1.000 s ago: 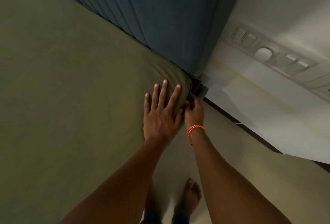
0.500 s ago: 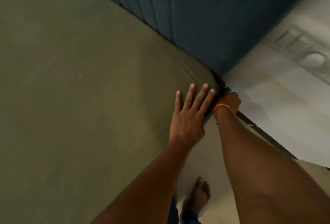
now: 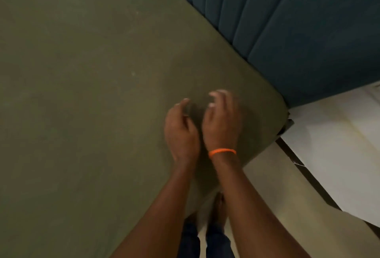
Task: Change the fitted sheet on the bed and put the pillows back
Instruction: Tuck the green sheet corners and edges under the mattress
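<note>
An olive-green fitted sheet (image 3: 92,93) lies smooth over the mattress and wraps its rounded corner (image 3: 271,117) by the headboard. Both my hands hover side by side just above the sheet near that corner. My left hand (image 3: 181,132) has loosely curled fingers and holds nothing. My right hand (image 3: 221,122), with an orange band on the wrist, is also loosely curled and empty; its fingertips are blurred. No pillows are in view.
A dark teal padded headboard (image 3: 298,21) runs along the top right. A white wall (image 3: 339,138) with a dark skirting strip (image 3: 308,175) stands right of the bed. Beige floor (image 3: 277,206) and my bare feet (image 3: 218,208) lie below the corner.
My left hand lifted off the sheet, where it lay flat. My right hand came up from the mattress corner's side. Both now hang loosely above the sheet, further in from the corner.
</note>
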The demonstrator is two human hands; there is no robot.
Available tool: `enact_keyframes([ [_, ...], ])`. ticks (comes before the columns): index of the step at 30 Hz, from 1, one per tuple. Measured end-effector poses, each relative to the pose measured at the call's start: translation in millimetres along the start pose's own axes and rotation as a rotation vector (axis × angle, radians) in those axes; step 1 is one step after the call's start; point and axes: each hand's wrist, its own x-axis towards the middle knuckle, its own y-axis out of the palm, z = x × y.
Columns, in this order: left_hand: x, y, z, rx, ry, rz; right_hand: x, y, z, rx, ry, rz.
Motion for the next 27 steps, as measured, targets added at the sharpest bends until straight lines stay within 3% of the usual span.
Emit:
enact_keyframes([
  [3,21,-36,52,0.381,-0.02,-0.056,2,58,52,-0.072,-0.262,0.332],
  [5,20,-48,72,0.591,-0.09,-0.002,-6,85,55,-0.213,-0.408,0.495],
  [8,14,-44,80,0.809,-0.046,0.137,-2,90,25,-0.3,-0.506,0.521],
  [14,11,6,45,0.845,0.141,0.305,40,44,-47,-0.365,-0.33,0.418],
  [19,-3,61,5,0.853,0.202,0.437,47,-26,-124,-0.439,-0.041,0.311],
  [24,-62,104,-40,0.737,0.443,0.583,21,-52,-150,-0.17,0.124,0.248],
  [27,-71,105,-44,0.691,0.44,0.619,18,-51,-142,-0.118,0.195,0.271],
])
